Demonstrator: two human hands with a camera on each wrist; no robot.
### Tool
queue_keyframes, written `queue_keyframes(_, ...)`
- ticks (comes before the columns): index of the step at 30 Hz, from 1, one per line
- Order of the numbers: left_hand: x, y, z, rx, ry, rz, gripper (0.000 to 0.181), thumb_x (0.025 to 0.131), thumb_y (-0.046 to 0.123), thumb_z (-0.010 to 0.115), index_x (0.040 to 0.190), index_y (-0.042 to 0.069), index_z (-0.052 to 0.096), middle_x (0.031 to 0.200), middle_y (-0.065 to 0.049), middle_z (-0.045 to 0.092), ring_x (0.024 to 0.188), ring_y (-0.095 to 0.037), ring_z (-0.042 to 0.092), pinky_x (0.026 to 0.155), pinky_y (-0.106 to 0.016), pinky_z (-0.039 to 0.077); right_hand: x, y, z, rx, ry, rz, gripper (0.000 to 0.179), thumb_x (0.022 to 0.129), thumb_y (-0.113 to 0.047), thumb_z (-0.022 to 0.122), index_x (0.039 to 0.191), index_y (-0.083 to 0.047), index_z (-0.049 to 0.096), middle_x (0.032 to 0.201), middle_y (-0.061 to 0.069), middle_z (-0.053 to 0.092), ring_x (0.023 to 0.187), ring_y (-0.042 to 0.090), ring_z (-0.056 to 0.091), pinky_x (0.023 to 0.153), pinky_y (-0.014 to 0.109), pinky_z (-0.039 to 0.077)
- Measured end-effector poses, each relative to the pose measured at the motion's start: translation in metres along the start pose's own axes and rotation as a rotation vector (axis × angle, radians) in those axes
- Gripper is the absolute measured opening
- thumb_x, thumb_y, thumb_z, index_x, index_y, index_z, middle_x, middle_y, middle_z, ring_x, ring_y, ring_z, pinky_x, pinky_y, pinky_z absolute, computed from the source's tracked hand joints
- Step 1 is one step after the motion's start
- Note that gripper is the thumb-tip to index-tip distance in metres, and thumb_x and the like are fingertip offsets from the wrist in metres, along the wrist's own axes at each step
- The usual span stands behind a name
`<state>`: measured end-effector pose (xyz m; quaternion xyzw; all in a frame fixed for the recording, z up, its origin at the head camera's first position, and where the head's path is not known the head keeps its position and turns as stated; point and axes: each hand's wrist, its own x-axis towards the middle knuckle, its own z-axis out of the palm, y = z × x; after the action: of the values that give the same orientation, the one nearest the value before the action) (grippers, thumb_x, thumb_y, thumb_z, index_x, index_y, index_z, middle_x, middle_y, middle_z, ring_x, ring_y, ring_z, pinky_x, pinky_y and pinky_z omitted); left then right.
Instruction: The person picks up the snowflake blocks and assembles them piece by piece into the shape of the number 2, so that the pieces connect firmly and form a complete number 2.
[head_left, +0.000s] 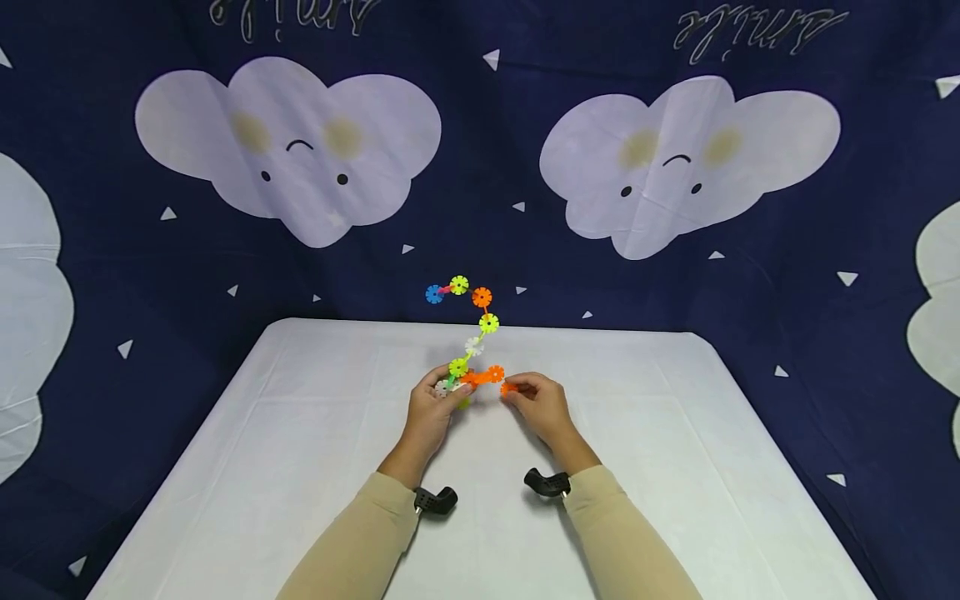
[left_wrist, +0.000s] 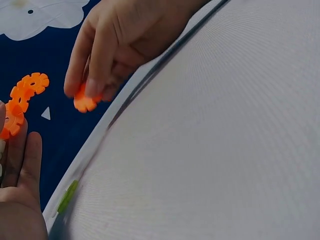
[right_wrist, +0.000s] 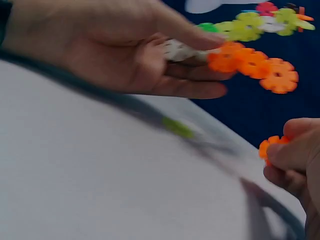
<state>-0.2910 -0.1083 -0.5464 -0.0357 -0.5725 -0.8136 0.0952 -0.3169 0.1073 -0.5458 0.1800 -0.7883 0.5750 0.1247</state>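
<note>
My left hand holds a chain of interlocked plastic snowflake discs, its thumb over the lower part. Yellow-green, white, orange and blue discs run upward from the hand, curving left at the top. A short branch of linked orange discs sticks out past the fingertips toward the right. Between thumb and fingers, my right hand pinches a single orange snowflake disc, a small gap away from that branch's end. Part of the chain is hidden behind the left thumb and palm.
A yellow-green disc shows on the white table below the left hand. Dark wrist mounts sit at both cuffs. Behind the table hangs a navy cloth printed with clouds.
</note>
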Motion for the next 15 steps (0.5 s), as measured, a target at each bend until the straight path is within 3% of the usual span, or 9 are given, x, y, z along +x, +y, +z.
queue_keyframes(6, -0.001, 0.000, 0.000, 0.025, -0.028, -0.014, 0.048, 0.090, -0.006, 0.080, 0.135, -0.005, 0.062, 0.119, -0.020, 0.072, 0.093, -0.016, 0.072, 0.080, -0.027, 0.062, -0.003, -0.003, -0.020, 0.209, 0.034, 0.129, 0.032, 0.085, 0.015, 0.079, 0.117, 0.009, 0.075, 0.122, 0.024, 0.069, 0.096, 0.026, 0.069, 0.078, 0.020, 0.059)
queue_keyframes(10, -0.002, 0.000, 0.000, 0.030, -0.058, -0.015, 0.047, 0.091, -0.005, 0.080, 0.134, -0.005, 0.063, 0.119, -0.020, 0.072, 0.096, -0.018, 0.072, 0.081, -0.028, 0.062, -0.006, -0.009, -0.030, 0.251, 0.014, 0.129, 0.034, 0.086, 0.015, 0.078, 0.119, 0.008, 0.075, 0.131, 0.021, 0.067, 0.106, 0.023, 0.066, 0.087, 0.021, 0.057)
queue_keyframes(15, -0.003, 0.000, 0.001, 0.031, -0.089, -0.012, 0.047, 0.090, -0.006, 0.080, 0.134, -0.005, 0.062, 0.119, -0.020, 0.072, 0.098, -0.020, 0.072, 0.084, -0.030, 0.062, -0.007, -0.010, -0.034, 0.302, -0.013, 0.115, 0.033, 0.088, 0.011, 0.079, 0.120, 0.006, 0.075, 0.129, 0.020, 0.067, 0.103, 0.020, 0.066, 0.086, 0.022, 0.058)
